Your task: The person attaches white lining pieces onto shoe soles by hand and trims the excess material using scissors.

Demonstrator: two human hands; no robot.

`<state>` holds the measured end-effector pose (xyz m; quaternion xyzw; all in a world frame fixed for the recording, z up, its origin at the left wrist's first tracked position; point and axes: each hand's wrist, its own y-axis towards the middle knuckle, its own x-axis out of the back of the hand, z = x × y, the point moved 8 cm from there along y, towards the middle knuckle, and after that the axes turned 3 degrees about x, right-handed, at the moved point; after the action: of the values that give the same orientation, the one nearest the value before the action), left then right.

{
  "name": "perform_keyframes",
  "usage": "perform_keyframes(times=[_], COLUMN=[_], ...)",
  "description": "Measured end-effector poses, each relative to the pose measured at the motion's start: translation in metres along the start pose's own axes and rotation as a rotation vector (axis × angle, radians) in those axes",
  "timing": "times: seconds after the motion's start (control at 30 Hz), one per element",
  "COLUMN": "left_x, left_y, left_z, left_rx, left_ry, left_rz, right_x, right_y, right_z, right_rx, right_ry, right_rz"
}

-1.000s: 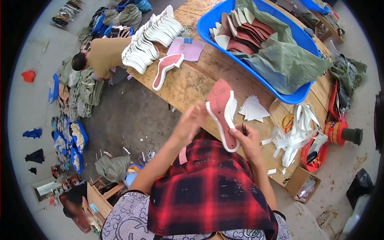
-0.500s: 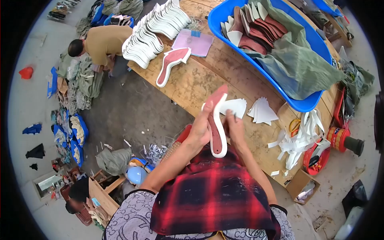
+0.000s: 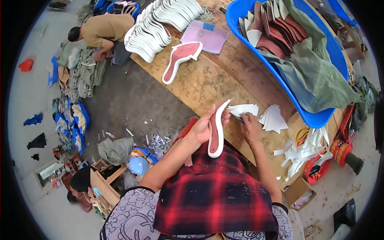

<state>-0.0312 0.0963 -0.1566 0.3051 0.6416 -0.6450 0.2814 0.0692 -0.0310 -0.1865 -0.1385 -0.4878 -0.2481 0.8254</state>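
Note:
My left hand [image 3: 203, 127] is closed around a shoe insole [image 3: 216, 140], reddish-brown with a white strip along its edge. The insole is tilted on its side, its curved heel end toward me and the wide end pointing away. On the table to its right, my right hand [image 3: 251, 128] has its bent fingertips on a small fan of white cut pieces [image 3: 245, 108]. How many pieces the fingers grip is hidden. Beside that hand lies a second fan of white pieces [image 3: 273, 118]. Another edged insole [image 3: 176, 60] lies flat farther off.
Stacked white-edged insoles [image 3: 149, 38] stand by a pink pad [image 3: 205, 37]. A blue tub [image 3: 276, 86] holds brown insoles and green cloth. White strips [image 3: 302, 150], orange-handled scissors [image 3: 302, 137] and a red round container [image 3: 317, 170] are at right. A person [image 3: 106, 31] bends over bundles at left.
My right hand has moved away from the insole, to the right onto the white pieces. The insole has turned more edge-on in my left hand. The view has shifted slightly.

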Motion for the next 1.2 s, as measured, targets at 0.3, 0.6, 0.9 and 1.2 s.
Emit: perform_keyframes(times=[0.3,0.6,0.9,1.2], left_x=[-0.051,-0.139,-0.158,-0.174], left_y=[-0.004,-0.027,-0.068,-0.092], left_z=[-0.02,-0.002,-0.04,0.017], left_rx=[-0.124,-0.197,-0.428,-0.037], left_ry=[0.823,0.94,0.481,1.216], left_rz=[0.157,0.271,0.449,0.422], right_x=[0.113,0.211,0.2,0.225], right_y=[-0.003,0.007,0.004,0.005], right_z=[-0.021,0.044,0.034,0.079], right_rx=[-0.508,-0.286,-0.562,-0.522], right_ry=[0.544,0.669,1.545,1.76], right_rz=[-0.57,-0.717,-0.73,-0.319])
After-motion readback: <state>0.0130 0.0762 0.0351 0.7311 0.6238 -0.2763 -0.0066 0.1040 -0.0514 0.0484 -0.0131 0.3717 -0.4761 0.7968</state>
